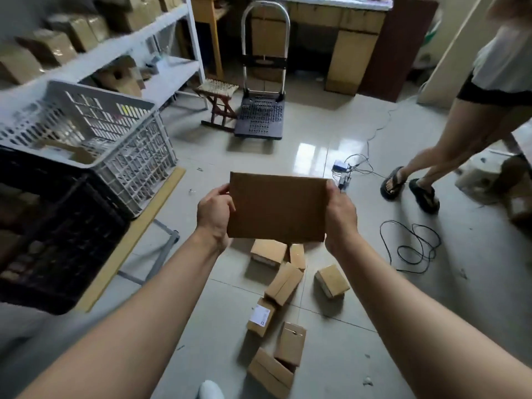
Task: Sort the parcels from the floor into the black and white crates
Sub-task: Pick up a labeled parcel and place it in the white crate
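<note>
A flat brown cardboard parcel (277, 208) is held up in front of me, its plain face toward the camera. My left hand (215, 211) grips its left edge and my right hand (340, 215) grips its right edge. On the floor below lie several small cardboard parcels (283, 283), one with a white label (260, 315). At the left a white slotted crate (95, 131) holds a flat carton, and a black crate (54, 231) stands in front of it with parcels inside.
A person in sandals (431, 156) stands at the right. Black cables (411, 246) and a power strip (341, 168) lie on the tiles. A folding hand cart (260, 116) and a small stool (218, 102) stand behind. Shelves with boxes (86, 38) line the left wall.
</note>
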`<state>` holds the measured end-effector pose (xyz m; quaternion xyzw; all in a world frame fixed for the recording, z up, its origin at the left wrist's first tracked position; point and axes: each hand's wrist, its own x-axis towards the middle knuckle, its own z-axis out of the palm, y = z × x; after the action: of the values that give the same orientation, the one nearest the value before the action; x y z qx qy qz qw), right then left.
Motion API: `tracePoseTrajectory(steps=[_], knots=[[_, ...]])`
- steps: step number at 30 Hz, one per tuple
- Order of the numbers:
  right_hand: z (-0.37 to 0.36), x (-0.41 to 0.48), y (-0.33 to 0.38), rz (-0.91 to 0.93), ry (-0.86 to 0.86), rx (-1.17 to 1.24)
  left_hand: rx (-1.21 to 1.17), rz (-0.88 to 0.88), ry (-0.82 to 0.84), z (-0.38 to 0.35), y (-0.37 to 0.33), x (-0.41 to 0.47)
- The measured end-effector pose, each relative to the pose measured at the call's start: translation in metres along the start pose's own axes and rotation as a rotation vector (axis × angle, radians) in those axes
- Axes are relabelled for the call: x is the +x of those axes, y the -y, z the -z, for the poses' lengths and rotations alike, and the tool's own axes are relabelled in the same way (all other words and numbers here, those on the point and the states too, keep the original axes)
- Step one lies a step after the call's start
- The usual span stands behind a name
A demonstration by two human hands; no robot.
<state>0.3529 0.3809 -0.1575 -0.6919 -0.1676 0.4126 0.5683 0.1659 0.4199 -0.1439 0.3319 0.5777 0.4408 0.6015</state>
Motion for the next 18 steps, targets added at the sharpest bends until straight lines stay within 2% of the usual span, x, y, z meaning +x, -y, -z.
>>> tracePoseTrajectory(steps=[5, 11, 18], knots=[[-0.090, -0.056, 0.030, 0.077, 0.165, 0.031, -0.116, -0.101, -0.203, 0.082, -0.048, 0.007], [-0.201, -0.107, 0.038, 0.107, 0.321, 0.083, -0.212, -0.199, -0.348, 0.188, -0.086, 0.023], [-0.300, -0.146, 0.043, 0.178, 0.508, -0.017, -0.238, -0.141, -0.467, 0.284, -0.118, 0.029]])
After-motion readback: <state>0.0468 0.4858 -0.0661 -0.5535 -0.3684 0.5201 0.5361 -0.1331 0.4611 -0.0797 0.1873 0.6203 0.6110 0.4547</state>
